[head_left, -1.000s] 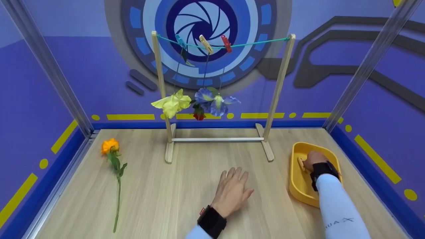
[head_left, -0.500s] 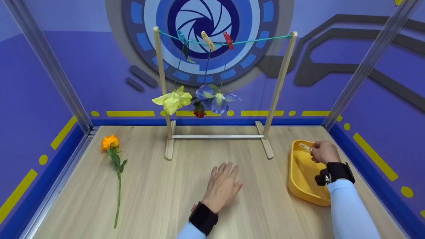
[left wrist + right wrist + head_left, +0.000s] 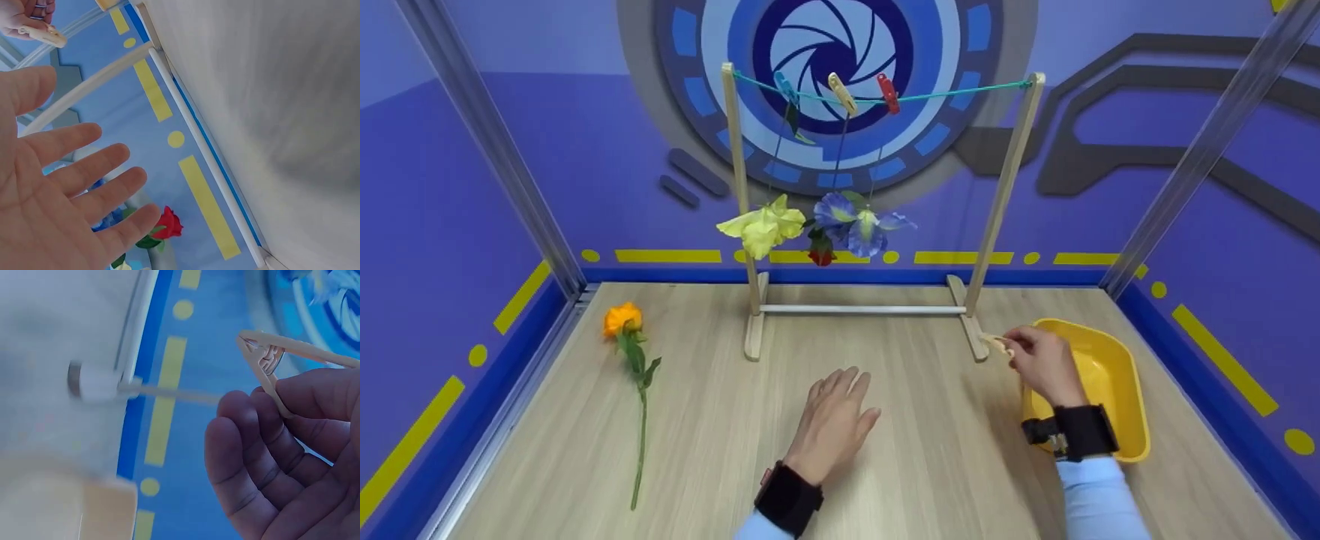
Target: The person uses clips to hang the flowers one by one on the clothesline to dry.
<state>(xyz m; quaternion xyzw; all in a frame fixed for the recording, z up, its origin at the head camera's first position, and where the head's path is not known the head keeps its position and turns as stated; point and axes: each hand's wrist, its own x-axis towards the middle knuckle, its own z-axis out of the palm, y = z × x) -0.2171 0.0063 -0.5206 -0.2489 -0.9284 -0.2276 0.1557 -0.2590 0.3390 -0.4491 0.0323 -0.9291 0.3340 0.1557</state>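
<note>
My right hand pinches a beige clothespin between thumb and fingers, just left of the yellow tub, near the rack's right foot. In the right wrist view the clothespin points away from the fingertips, its spring showing. My left hand is held palm down over the middle of the table, fingers spread and holding nothing. Ahead, a wooden rack carries a green line. Blue, beige and red clothespins sit on it, with a yellow flower, a red rose and blue flowers hanging upside down below.
An orange flower with a long green stem lies at the table's left. The yellow tub stands at the right, partly behind my right forearm. Blue-purple printed walls enclose the table at the back and sides.
My right hand has come up out of the yellow tub with the beige clothespin and moved left past its rim. The left hand has drifted a little left.
</note>
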